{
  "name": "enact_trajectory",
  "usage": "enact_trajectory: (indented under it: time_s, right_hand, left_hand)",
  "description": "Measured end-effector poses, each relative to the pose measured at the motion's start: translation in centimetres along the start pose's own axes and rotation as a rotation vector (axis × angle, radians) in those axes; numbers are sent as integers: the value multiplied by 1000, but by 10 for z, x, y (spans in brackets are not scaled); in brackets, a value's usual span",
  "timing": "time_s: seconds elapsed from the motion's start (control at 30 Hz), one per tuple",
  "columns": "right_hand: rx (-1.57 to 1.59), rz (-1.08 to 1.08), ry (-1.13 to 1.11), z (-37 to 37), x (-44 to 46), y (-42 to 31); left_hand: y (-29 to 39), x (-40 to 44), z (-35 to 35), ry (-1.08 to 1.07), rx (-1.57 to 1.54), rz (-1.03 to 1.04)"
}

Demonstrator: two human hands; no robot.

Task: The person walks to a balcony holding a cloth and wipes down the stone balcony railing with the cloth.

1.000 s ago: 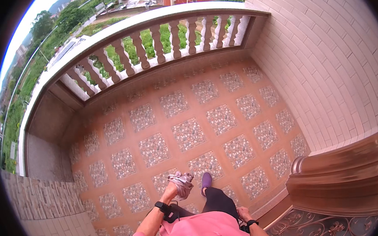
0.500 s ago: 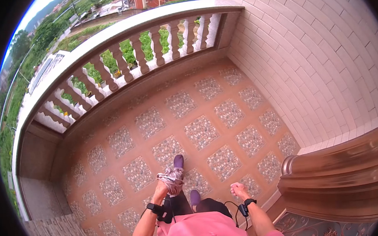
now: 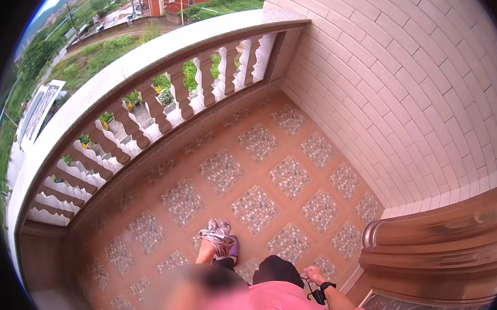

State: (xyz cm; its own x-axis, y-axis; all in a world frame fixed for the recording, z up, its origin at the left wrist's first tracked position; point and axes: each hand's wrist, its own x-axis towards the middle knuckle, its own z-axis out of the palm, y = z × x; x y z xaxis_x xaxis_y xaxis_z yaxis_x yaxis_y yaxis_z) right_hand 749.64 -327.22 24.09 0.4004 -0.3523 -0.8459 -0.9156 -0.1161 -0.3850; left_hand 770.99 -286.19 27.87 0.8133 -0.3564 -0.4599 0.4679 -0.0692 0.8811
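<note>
A crumpled, patterned cloth in pinkish white and brown hangs bunched in my left hand, which is closed round it. Folds of the cloth cover most of those fingers. It is held above the floor, partly in front of a purple shoe. My left forearm is blurred out. My right hand is off to the right of my dark-clad knee, its fingers curled in and nothing visible in them. A black wrist strap with a cable sits on the right wrist.
The floor has reddish tiles with pebble squares. A balustrade with a pale top rail curves along the balcony edge, with greenery beyond. At right are a brick-patterned wall and a large copper-coloured moulding.
My view has shifted forward and closer to the railing. The left hand still grips the cloth, and my right hand has come nearer to my body. My legs have changed position in a step.
</note>
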Motion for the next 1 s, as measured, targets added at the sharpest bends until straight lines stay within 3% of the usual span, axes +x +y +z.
enact_trajectory:
  time_s: [0.1,0.13,0.17,0.23,0.27,0.33,0.37,0.43,0.47,0.53,0.63,0.7,0.73,1.0]
  right_hand:
    - [-1,-28,15,5,9,-54]
    - [-18,-22,18,7,16,-72]
    - [-16,-22,19,8,19,-93]
    - [-18,-90,20,6,24,-127]
    - [-20,-87,20,3,34,-134]
    - [-28,-131,9,-3,61,-153]
    - [-28,-132,8,-8,73,-164]
    - [36,-136,-42,-19,95,-184]
    - [43,-135,-45,-24,104,-197]
    - [-158,-81,-1,-39,126,-235]
    - [-28,-135,12,-62,160,-280]
    - [-31,-179,12,-80,177,-318]
    - [-41,-218,11,-89,185,-337]
    - [-28,-330,-173,-125,228,-503]
  left_hand:
    - [26,43,-17,50,109,148]
    - [78,40,-9,79,-70,61]
    - [79,56,-11,78,-69,61]
    - [75,90,-11,201,774,526]
    - [79,101,-10,200,772,523]
    - [90,127,-5,264,1469,602]
    - [98,139,-2,265,1469,602]
    - [114,155,3,0,671,100]
    - [132,154,8,33,373,53]
    - [134,186,17,26,389,134]
    - [128,237,30,-7,417,283]
    - [155,272,45,-19,601,485]
    - [167,286,45,-56,878,520]
    - [312,370,87,-54,1056,537]
